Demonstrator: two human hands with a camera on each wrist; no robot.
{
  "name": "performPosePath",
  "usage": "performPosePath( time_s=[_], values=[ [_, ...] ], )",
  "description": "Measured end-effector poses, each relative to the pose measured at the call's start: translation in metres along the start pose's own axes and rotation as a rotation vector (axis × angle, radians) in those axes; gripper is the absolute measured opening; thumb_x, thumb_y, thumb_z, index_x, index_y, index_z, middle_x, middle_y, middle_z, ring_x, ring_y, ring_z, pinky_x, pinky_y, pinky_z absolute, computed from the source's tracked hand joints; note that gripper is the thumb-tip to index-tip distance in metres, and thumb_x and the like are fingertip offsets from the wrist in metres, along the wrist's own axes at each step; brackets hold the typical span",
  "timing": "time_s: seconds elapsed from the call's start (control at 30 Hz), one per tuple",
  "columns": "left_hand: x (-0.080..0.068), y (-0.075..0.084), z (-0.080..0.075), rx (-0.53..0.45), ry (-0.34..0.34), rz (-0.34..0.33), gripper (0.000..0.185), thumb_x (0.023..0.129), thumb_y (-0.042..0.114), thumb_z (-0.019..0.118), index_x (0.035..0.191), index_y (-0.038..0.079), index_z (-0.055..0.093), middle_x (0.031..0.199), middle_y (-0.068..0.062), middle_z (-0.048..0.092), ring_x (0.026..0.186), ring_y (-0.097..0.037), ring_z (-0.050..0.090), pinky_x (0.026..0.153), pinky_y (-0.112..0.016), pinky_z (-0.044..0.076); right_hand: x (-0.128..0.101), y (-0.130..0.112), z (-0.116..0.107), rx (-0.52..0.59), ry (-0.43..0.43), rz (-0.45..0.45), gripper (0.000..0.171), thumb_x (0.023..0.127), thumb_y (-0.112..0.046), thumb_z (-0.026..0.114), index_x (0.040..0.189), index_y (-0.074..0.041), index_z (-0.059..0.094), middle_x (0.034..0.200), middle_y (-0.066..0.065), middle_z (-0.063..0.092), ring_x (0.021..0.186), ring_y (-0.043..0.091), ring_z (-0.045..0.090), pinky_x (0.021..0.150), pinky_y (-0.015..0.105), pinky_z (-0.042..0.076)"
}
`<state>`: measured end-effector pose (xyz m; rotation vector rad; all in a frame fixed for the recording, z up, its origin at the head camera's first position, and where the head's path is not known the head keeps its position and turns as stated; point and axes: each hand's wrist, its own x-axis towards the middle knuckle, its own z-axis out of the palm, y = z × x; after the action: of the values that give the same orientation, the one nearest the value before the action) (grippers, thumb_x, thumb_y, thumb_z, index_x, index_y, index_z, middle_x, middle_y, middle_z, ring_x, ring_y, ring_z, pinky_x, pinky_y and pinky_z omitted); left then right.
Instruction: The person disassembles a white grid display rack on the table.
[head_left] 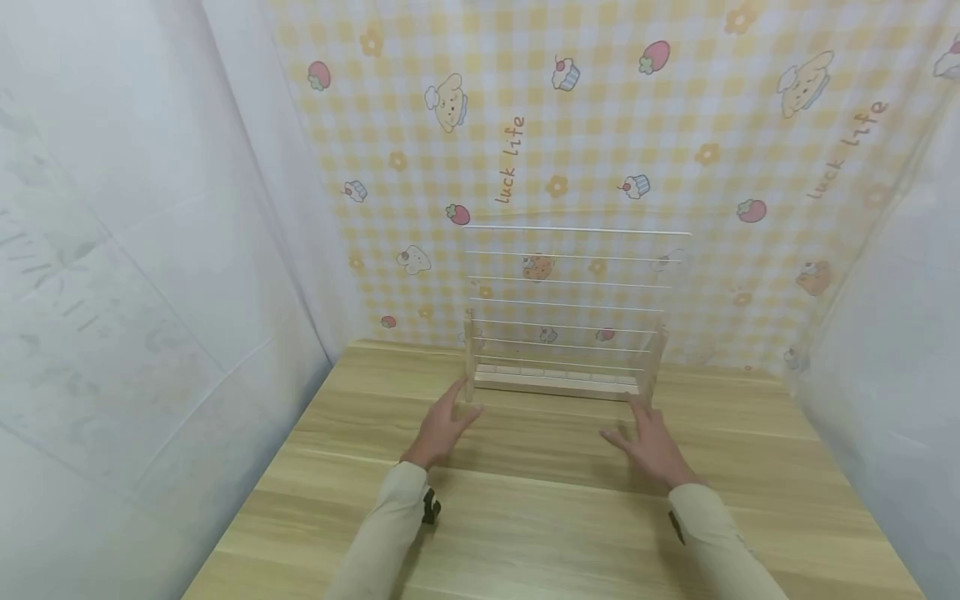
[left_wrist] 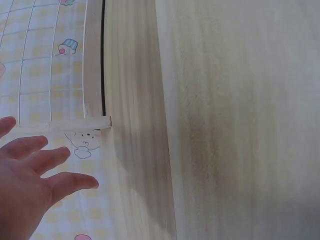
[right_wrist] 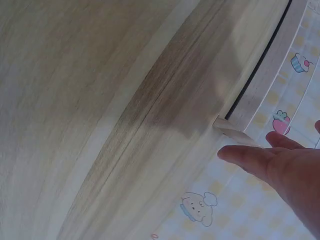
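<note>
A rack with pale wooden side posts, a wooden bottom bar (head_left: 557,384) and several thin white rods (head_left: 566,304) stands upright at the back of the table. My left hand (head_left: 441,429) is beside its left post (head_left: 470,354), fingers spread and thumb apart. At the other end, my right hand (head_left: 651,442) reaches to the foot of the right post (head_left: 654,362), its thumb stretched inward. Neither the left wrist view, with the left thumb (left_wrist: 75,184), nor the right wrist view, with the right thumb (right_wrist: 245,156), shows anything gripped. Whether fingertips touch the posts, I cannot tell.
The wood-grain table (head_left: 525,533) extends in front of the rack. Behind it hangs a yellow checked cloth (head_left: 600,142) with cartoon prints. White sheets hang at the left (head_left: 150,250) and right (head_left: 892,358) sides.
</note>
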<state>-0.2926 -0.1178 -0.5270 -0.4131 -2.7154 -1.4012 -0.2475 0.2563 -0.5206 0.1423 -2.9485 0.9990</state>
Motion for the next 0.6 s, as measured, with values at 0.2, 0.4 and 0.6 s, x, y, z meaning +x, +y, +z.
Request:
performPosePath(
  time_s=[0.2, 0.4, 0.6],
  values=[
    [0.004, 0.001, -0.004, -0.088, -0.014, -0.019, 0.067, 0.092, 0.051, 0.047, 0.146, 0.019, 0.024, 0.151, -0.012, 0.031, 0.139, -0.038, 0.028, 0.109, -0.062, 0.025, 0.001, 0.005, -0.008, 0.112, -0.021, 0.013, 0.089, 0.088, -0.061, 0.045, 0.149, -0.009, 0.005, 0.149, 0.031, 0.016, 0.129, 0.051, 0.028, 0.097, 0.071, 0.028],
    [0.01, 0.006, -0.009, -0.134, -0.01, -0.026, 0.06, 0.095, 0.046, 0.044, 0.146, 0.02, 0.025, 0.152, -0.01, 0.029, 0.138, -0.04, 0.029, 0.108, -0.06, 0.028, 0.003, 0.011, -0.016, 0.176, -0.016, 0.045, 0.089, 0.09, -0.059, 0.044, 0.148, -0.006, 0.002, 0.152, 0.028, 0.011, 0.137, 0.051, 0.013, 0.103, 0.072, 0.016],
    [0.015, 0.01, -0.014, -0.16, -0.009, -0.01, 0.06, 0.095, 0.047, 0.042, 0.145, 0.018, 0.027, 0.151, -0.011, 0.031, 0.139, -0.04, 0.026, 0.108, -0.062, 0.025, 0.004, 0.014, -0.021, 0.164, -0.003, 0.045, 0.086, 0.091, -0.057, 0.043, 0.148, -0.004, 0.007, 0.151, 0.028, 0.017, 0.136, 0.051, 0.017, 0.102, 0.072, 0.018]
  ],
)
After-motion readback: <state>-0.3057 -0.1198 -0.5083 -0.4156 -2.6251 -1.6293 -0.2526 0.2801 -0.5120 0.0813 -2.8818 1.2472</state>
